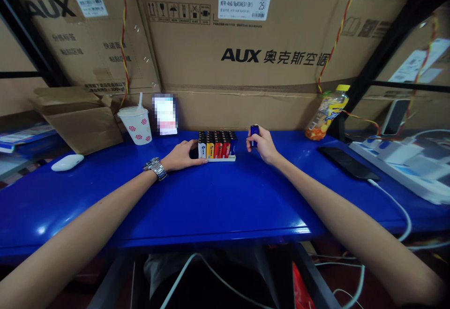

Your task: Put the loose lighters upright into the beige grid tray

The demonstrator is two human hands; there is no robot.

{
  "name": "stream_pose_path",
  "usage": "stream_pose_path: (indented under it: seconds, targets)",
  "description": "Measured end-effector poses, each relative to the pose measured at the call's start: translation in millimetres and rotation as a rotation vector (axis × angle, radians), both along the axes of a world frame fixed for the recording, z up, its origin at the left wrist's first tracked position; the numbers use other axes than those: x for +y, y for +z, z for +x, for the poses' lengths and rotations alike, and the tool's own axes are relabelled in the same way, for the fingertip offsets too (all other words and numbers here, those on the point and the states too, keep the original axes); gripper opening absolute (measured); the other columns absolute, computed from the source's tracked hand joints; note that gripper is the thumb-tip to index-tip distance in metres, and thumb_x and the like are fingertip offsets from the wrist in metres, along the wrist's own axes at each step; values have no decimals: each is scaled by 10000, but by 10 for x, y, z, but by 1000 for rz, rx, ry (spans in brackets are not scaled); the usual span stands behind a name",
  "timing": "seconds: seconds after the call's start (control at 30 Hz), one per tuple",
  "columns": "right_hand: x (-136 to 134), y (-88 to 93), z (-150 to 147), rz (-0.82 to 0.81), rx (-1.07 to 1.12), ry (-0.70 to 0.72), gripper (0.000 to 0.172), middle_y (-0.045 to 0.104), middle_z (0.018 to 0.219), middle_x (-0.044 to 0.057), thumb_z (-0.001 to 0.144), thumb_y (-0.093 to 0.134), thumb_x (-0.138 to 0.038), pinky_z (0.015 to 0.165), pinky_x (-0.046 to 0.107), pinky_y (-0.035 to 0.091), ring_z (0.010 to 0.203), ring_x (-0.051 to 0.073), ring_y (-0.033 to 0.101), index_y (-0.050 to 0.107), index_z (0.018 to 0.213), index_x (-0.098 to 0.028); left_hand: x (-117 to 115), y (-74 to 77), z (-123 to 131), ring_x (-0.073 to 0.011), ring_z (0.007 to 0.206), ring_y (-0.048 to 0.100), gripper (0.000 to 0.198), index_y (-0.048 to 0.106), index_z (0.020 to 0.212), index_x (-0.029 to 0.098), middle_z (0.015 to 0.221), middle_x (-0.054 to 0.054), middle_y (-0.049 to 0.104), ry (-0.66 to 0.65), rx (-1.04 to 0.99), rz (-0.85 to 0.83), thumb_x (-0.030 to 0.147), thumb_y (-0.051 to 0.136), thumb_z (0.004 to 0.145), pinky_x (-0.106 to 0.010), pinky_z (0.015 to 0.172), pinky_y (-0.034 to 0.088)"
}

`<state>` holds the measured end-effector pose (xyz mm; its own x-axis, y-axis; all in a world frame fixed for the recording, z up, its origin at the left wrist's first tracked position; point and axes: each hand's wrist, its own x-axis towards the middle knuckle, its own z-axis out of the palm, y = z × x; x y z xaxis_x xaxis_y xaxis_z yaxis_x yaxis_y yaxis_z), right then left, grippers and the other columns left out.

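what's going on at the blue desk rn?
Someone is handling lighters at the desk. Their left hand is at the left end of a white tray packed with upright lighters in several colors. Their right hand grips a blue lighter, apart from the tray and to its right.

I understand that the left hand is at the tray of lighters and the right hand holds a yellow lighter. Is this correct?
Not quite: the head view shows that the lighter in the right hand is blue, not yellow. The left hand is indeed at the tray of lighters.
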<state>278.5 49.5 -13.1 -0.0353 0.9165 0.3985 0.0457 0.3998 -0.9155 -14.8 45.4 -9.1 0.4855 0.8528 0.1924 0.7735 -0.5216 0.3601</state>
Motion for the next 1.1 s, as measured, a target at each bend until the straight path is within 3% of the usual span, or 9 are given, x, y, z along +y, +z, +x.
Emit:
stream_pose_path:
  seconds: [0.1,0.2,0.27,0.47,0.8,0.93,1.1]
  targets:
    - [-17,-5,-28,-117,103,41,116,336,407,-88,688,565,-274,366,207,238,340,58,266,476,667,-203,4,-10,-1,-332,1076,569,825,532,1252,136,1194,-168,630,-2,1,8,736,573,688,-423,873,449]
    - [-64,28,-73,-257,110,-15,375,251,357,-86,787,513,-500,338,205,148,309,48,180,431,565,-209,7,-18,-2,-330,1056,574,806,542,1244,144,1166,-162,644,-5,2,26,732,573,693,-423,859,452]
    - [-99,62,-109,-326,105,-66,468,228,338,-79,821,439,-582,327,207,130,290,52,174,387,527,-220,7,-20,-1,-331,1048,577,797,549,1236,146,1155,-160,649,-5,-2,32,728,579,692,-422,849,454]
    - [-135,107,-174,-410,95,-92,453,260,327,-57,894,219,-512,298,219,156,262,74,180,336,547,-245,11,-20,-1,-332,1045,581,803,547,1233,140,1173,-170,641,-7,-6,25,731,584,691,-423,853,455]
    - [-119,76,-176,-382,65,-117,477,260,329,-64,892,221,-578,296,219,158,266,76,182,365,584,-244,17,-25,1,-341,1058,573,833,545,1234,120,1186,-179,634,-3,-18,14,741,584,680,-431,868,446]
    - [-132,66,-166,-256,8,-90,506,304,362,-83,873,292,-686,322,205,186,294,70,207,440,724,-225,13,-27,1,-342,1063,570,833,545,1236,121,1182,-177,636,-4,-15,18,743,578,684,-436,879,441]
    - [-112,74,-100,127,-268,-148,391,516,533,-48,851,497,-626,447,216,335,444,102,440,461,882,-238,10,-22,-3,-333,1054,572,845,536,1254,112,1172,-180,637,-3,1,22,744,573,695,-426,864,450]
